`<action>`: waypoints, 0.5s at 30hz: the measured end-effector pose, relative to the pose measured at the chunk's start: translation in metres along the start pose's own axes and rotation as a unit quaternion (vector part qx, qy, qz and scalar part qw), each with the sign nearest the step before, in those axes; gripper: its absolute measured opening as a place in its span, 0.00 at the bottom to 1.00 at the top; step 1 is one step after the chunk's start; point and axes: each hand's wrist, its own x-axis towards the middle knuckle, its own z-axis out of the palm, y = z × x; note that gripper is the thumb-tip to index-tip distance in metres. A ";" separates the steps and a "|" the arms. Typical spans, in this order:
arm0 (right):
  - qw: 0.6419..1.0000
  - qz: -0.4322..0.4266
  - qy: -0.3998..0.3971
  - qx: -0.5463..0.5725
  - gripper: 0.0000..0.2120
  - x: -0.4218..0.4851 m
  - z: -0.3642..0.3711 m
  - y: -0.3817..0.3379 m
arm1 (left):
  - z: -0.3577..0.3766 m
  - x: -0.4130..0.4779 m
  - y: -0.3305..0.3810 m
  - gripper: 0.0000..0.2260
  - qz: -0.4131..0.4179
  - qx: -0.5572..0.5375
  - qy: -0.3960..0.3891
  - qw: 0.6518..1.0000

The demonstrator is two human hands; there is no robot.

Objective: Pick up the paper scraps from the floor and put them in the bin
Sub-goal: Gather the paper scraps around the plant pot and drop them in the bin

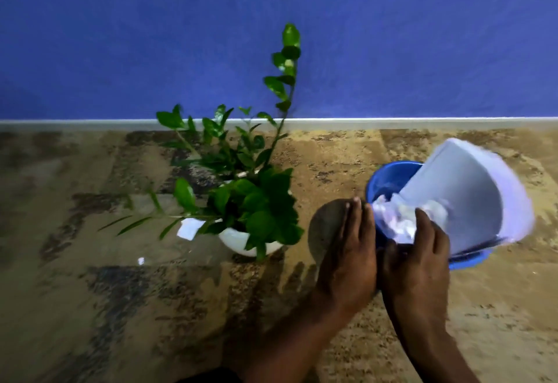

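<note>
Crumpled white paper scraps [401, 219] pinched under right hand [419, 256] at near rim of round blue plastic bin [389, 177], large curved white sheet [471, 198] propped inside. Left hand [347, 249] flat, fingers extended, touching right hand. Further left: white-potted green plant [241, 201], small white scrap [141, 260] on speckled brown floor [90, 307].

Single head view, angled down, close over floor [120, 307], facing wall [120, 35]
</note>
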 end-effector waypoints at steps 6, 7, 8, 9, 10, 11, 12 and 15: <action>0.990 -0.054 -0.126 0.027 0.27 -0.088 0.070 -0.024 | -0.042 -0.113 -0.094 0.21 -0.134 0.039 0.008 0.990; 0.985 -0.058 -0.161 0.012 0.25 -0.100 0.083 -0.028 | -0.052 -0.128 -0.113 0.20 -0.160 0.055 0.023 0.985; 0.980 -0.060 -0.191 -0.004 0.24 -0.111 0.096 -0.032 | -0.062 -0.140 -0.131 0.19 -0.188 0.072 0.038 0.979; 0.975 -0.063 -0.214 -0.012 0.23 -0.120 0.106 -0.037 | -0.073 -0.147 -0.147 0.19 -0.218 0.083 0.049 0.971; 0.970 -0.070 -0.233 -0.013 0.22 -0.129 0.118 -0.044 | -0.083 -0.153 -0.165 0.19 -0.248 0.091 0.062 0.963; 0.965 -0.078 -0.250 -0.010 0.22 -0.137 0.129 -0.052 | -0.094 -0.157 -0.181 0.19 -0.272 0.104 0.072 0.954; 0.960 -0.088 -0.265 -0.008 0.22 -0.144 0.140 -0.060 | -0.104 -0.160 -0.198 0.19 -0.289 0.120 0.081 0.946; 0.943 -0.095 -0.318 -0.009 0.21 -0.156 0.174 -0.087 | -0.130 -0.157 -0.239 0.20 -0.321 0.122 0.085 0.935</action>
